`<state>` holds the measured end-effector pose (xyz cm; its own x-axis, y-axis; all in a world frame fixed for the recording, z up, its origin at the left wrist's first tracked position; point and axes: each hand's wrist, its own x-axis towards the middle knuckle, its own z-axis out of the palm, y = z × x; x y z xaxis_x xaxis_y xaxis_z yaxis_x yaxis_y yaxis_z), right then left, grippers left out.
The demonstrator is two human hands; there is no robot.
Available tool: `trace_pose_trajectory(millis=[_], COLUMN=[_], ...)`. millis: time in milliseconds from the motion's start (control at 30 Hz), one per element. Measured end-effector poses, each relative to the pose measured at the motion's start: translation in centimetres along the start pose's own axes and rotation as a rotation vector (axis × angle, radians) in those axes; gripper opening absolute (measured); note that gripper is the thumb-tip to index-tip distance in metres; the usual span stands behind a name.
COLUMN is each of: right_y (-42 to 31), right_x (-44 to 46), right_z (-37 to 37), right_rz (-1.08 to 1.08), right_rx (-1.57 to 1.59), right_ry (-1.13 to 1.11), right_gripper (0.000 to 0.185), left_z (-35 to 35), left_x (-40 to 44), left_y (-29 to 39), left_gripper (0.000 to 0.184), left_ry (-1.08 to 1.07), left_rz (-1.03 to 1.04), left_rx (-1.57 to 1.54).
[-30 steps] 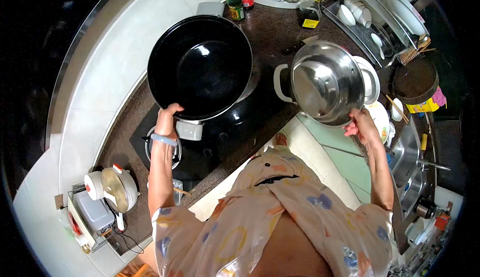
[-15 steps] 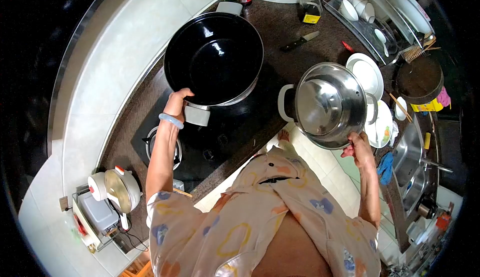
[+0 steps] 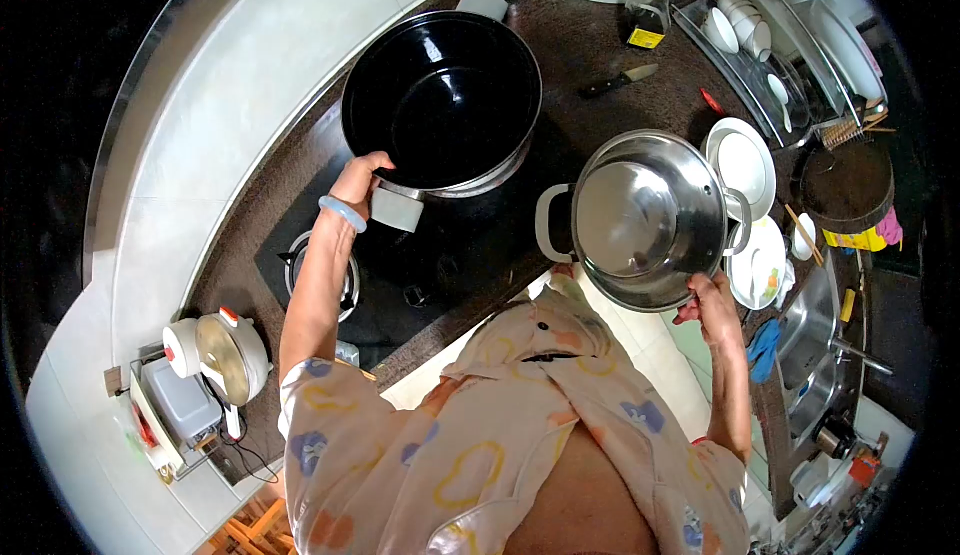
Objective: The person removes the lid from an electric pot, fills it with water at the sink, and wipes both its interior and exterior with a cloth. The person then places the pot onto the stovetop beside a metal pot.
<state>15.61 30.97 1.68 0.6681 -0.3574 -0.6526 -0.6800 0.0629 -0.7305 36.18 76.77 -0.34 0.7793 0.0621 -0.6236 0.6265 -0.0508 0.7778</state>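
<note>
A large pot with a black inside (image 3: pixel 450 100) and pale square handles rests over the cooktop (image 3: pixel 470 245). My left hand (image 3: pixel 358 181), with a bangle at the wrist, grips its near rim beside the handle. The thumb lies over the edge and the other fingers are mostly hidden below it. A stainless steel pot (image 3: pixel 640 210) with two loop handles hangs tilted in front of the counter edge, its inside facing me. My right hand (image 3: pixel 708 307) holds it by the lower right rim. Only some of those fingers show.
A knife (image 3: pixel 620 80) and red chili (image 3: pixel 712 101) lie at the back. White plates (image 3: pixel 750 167), a dish rack (image 3: pixel 715 60), a dark pan (image 3: pixel 850 190) and the sink (image 3: pixel 802 340) are on the right. An electric cooker (image 3: pixel 235 360) stands left; bottles (image 3: pixel 648 17) line the back.
The steel pot has moved a little left, closer to the black-lined pot, with my right hand on it. My left hand keeps its grip. The whole view has shifted slightly.
</note>
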Motion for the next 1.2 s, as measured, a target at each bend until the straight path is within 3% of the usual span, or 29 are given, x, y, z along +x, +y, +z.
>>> trace_pose_trajectory(millis=[167,267,367,433,500,633,733,900,1200], right_y=[-0.8,-1.3,-1.9,-2.5,-2.5,-2.6,-2.9,-2.2,0.0], right_x=[0.1,0.5,0.6,0.6,1.0,1.1,1.0,1.9,-2.2], right_z=[0.9,1.6,2.8,3.7,4.3,6.1,7.6,10.4,19.2], right_rz=[-0.016,-0.009,-0.014,-0.047,-0.050,-0.080,-0.179,-0.164,-0.243], right_rx=[-0.055,-0.085,-0.123,-0.187,-0.243,-0.309,-0.405,-0.563,-0.626], right_ry=[-0.048,-0.103,-0.180,-0.223,-0.265,-0.412,-0.611,-0.857,-1.108], right_gripper=[0.027,0.026,0.027,0.029,0.025,0.018,0.020,0.024,0.028], left_z=[0.5,0.2,-0.9,0.0,-1.1,-1.9,-3.4,-7.1,-6.9], left_x=[-1.6,-1.0,1.1,-0.1,2.0,-4.0,-9.1,-18.4,-32.0], left_y=[1.2,0.6,-0.7,-0.2,-1.8,-1.0,-2.8,-8.9,-24.2], left_gripper=[0.010,0.010,0.021,0.059,0.078,0.103,0.092,0.066,0.056], left_ry=[0.012,-0.022,-0.006,0.023,-0.012,0.222,0.421,0.701,1.045], left_rz=[-0.083,0.006,-0.056,-0.094,0.132,0.195,0.319,0.444,0.369], left_rx=[0.003,0.019,0.078,0.074,0.075,0.124,-0.011,-0.278,-0.482])
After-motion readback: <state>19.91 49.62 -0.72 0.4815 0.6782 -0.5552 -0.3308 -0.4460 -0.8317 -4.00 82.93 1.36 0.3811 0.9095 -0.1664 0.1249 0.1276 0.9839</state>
